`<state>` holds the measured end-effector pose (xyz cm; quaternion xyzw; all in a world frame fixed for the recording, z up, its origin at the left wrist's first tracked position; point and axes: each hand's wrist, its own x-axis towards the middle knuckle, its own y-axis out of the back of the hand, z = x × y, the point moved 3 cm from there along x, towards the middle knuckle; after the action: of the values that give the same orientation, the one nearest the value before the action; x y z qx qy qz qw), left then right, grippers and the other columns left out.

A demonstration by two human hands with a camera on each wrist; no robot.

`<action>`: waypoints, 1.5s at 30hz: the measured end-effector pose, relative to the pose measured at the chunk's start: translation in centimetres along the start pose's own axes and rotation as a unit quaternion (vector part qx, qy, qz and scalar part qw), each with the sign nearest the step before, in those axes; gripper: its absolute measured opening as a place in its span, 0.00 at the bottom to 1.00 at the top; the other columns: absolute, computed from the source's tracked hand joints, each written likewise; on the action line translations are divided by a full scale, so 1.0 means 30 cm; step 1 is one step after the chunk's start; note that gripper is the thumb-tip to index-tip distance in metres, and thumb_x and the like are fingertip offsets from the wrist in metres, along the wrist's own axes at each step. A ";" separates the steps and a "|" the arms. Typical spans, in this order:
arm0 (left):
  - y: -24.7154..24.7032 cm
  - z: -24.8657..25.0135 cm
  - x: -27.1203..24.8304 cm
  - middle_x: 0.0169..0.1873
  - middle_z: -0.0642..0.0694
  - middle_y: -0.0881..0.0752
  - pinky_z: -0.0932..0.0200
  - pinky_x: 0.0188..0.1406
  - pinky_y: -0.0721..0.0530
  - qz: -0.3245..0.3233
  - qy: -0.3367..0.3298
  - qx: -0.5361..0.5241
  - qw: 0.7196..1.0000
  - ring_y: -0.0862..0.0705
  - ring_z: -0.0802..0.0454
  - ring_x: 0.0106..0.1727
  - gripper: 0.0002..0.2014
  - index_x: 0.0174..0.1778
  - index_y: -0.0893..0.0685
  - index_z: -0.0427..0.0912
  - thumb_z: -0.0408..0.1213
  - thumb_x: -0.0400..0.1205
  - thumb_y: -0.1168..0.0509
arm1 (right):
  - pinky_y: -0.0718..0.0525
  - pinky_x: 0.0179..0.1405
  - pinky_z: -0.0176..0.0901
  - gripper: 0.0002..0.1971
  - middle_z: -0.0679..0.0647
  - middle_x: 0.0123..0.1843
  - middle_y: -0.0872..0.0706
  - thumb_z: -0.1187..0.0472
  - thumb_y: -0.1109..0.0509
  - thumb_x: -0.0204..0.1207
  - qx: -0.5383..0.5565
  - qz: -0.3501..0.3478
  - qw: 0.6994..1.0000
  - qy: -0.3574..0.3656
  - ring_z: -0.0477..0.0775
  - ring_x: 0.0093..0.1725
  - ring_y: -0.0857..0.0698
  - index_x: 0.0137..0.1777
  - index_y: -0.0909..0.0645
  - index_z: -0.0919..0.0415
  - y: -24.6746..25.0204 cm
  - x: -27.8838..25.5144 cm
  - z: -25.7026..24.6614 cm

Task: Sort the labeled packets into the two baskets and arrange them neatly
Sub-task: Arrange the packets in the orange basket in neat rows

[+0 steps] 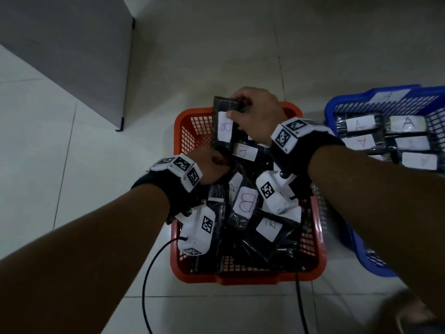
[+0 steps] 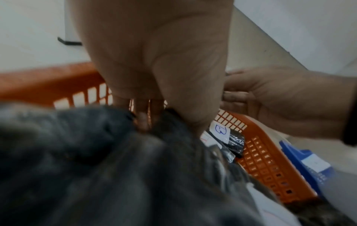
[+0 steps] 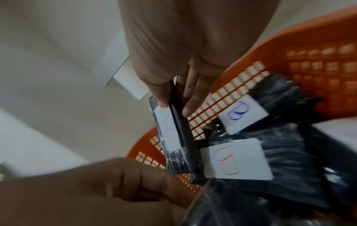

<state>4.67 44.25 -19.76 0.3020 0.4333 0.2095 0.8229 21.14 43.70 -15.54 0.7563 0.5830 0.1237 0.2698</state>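
My right hand [image 1: 252, 112] pinches a B packet [image 1: 222, 126] at its top, thumb on the label; my left hand [image 1: 209, 162] grips its lower end. It stands upright over the orange basket [image 1: 183, 131]; blue basket [image 1: 337, 107] holds A packets.

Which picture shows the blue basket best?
The head view: the blue basket sits to the right of the orange basket, with A-labelled packets lying in rows inside. The left wrist view catches only a blurred blue corner. The right wrist view does not show it.
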 end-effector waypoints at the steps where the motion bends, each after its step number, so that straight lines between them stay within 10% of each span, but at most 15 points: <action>1: 0.005 -0.003 -0.011 0.52 0.52 0.12 0.58 0.56 0.18 -0.008 -0.009 -0.008 1.000 0.15 0.53 0.52 0.13 0.58 0.11 0.53 0.49 0.81 0.35 | 0.14 0.53 0.38 0.11 0.47 0.52 0.11 0.59 0.24 0.73 -0.020 -0.014 1.000 0.015 0.45 0.51 0.13 0.56 0.14 0.53 -0.019 0.005 -0.016; 8: 0.046 -0.011 -0.087 0.55 0.50 0.11 0.63 0.58 0.21 0.009 -0.071 0.049 0.996 0.15 0.53 0.54 0.14 0.59 0.11 0.49 0.47 0.82 0.35 | 0.15 0.52 0.43 0.14 0.49 0.52 0.11 0.59 0.24 0.71 -0.065 -0.091 0.991 0.066 0.48 0.49 0.14 0.56 0.18 0.53 -0.119 0.019 -0.082; 13: 0.098 -0.034 -0.143 0.25 0.52 0.17 0.56 0.37 0.18 0.180 -0.113 0.016 0.977 0.22 0.54 0.28 0.12 0.27 0.17 0.47 0.44 0.75 0.39 | 0.22 0.45 0.36 0.13 0.52 0.53 0.16 0.62 0.24 0.73 -0.106 -0.149 0.982 0.046 0.53 0.54 0.16 0.56 0.19 0.56 -0.207 0.022 -0.074; 18: 0.130 -0.150 -0.172 0.48 0.47 0.19 0.59 0.47 0.22 0.429 0.014 -0.061 0.901 0.20 0.52 0.47 0.12 0.53 0.18 0.44 0.45 0.78 0.35 | 0.23 0.50 0.40 0.14 0.55 0.60 0.17 0.58 0.22 0.72 -0.194 -0.166 0.966 0.036 0.56 0.57 0.18 0.57 0.15 0.56 -0.236 0.045 -0.067; 23: 0.033 -0.200 -0.094 0.54 0.44 0.14 0.49 0.57 0.16 0.221 0.160 -0.225 0.935 0.14 0.43 0.53 0.21 0.66 0.23 0.41 0.52 0.86 0.46 | 0.22 0.50 0.42 0.23 0.58 0.61 0.16 0.49 0.20 0.69 -0.260 -0.190 0.947 0.011 0.59 0.58 0.17 0.62 0.15 0.57 -0.276 0.050 -0.048; 38: 0.024 -0.162 -0.103 0.55 0.36 0.17 0.55 0.46 0.24 0.252 0.157 -0.219 0.929 0.18 0.38 0.52 0.15 0.63 0.29 0.35 0.43 0.89 0.48 | 0.15 0.51 0.42 0.09 0.49 0.51 0.09 0.61 0.20 0.69 -0.255 -0.235 0.938 0.014 0.49 0.50 0.12 0.49 0.09 0.54 -0.157 0.049 -0.092; 45: 0.037 -0.168 -0.084 0.41 0.45 0.23 0.54 0.44 0.23 0.224 0.177 -0.200 0.937 0.22 0.45 0.40 0.08 0.51 0.33 0.40 0.42 0.88 0.47 | 0.18 0.63 0.54 0.30 0.65 0.69 0.18 0.58 0.20 0.71 -0.457 -0.398 0.796 -0.002 0.64 0.68 0.19 0.72 0.21 0.67 -0.230 0.022 -0.049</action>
<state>-1.01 45.12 -19.77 0.1780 0.4424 0.5208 0.7081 14.97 45.91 -18.21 0.2467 0.7079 0.2558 0.6104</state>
